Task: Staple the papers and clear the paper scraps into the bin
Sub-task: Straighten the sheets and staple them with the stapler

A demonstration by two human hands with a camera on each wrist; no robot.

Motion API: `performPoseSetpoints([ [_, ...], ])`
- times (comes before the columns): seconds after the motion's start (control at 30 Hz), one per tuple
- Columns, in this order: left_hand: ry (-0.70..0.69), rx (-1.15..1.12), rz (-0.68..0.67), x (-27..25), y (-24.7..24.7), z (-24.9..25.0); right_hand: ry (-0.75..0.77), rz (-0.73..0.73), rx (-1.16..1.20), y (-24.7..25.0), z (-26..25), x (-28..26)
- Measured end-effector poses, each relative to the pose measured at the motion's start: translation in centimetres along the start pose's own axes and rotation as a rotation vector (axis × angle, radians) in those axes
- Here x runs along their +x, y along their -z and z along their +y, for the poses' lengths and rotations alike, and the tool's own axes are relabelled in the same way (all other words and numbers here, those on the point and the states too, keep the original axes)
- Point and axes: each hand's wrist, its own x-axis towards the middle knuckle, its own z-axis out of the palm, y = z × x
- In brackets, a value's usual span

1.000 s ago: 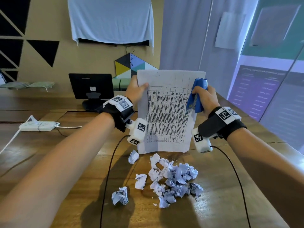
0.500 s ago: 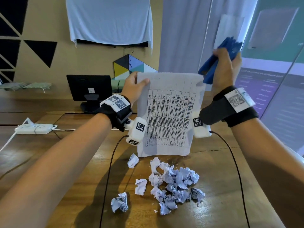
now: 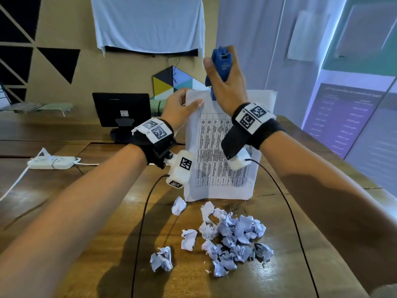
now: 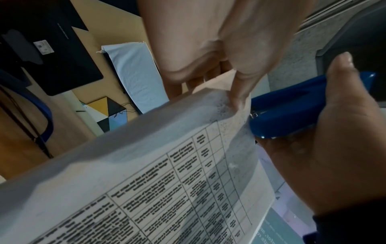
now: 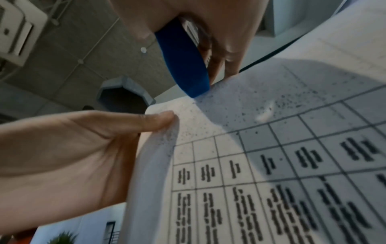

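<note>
My left hand pinches the upper left corner of the printed papers, which stand upright above the wooden table. My right hand grips a blue stapler nose-down at the papers' top edge, close to the left thumb. In the left wrist view the stapler has its mouth at the papers beside my thumb. The right wrist view shows the stapler tip meeting the papers. Several crumpled paper scraps lie on the table below.
A black monitor stands at the back of the table. A white power strip with its cable lies at the left. Thin black cables run from my wrists across the table. No bin is in view.
My right hand lifted the stapler off the papers' right edge, swung it up and across, and brought it down at the top left corner. The left hand kept its hold.
</note>
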Motion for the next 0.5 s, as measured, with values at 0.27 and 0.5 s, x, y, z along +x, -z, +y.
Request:
performPoseSetpoints([
  [0.27,0.017,-0.072,-0.018,0.1,0.5,-0.4,0.086,0.009,-0.287,-1.2,1.1,1.1],
  [0.5,0.218,0.068,-0.161,-1.5,0.2,-2.6,0.062,-0.010,-0.372,-2.4,1.4,1.3],
])
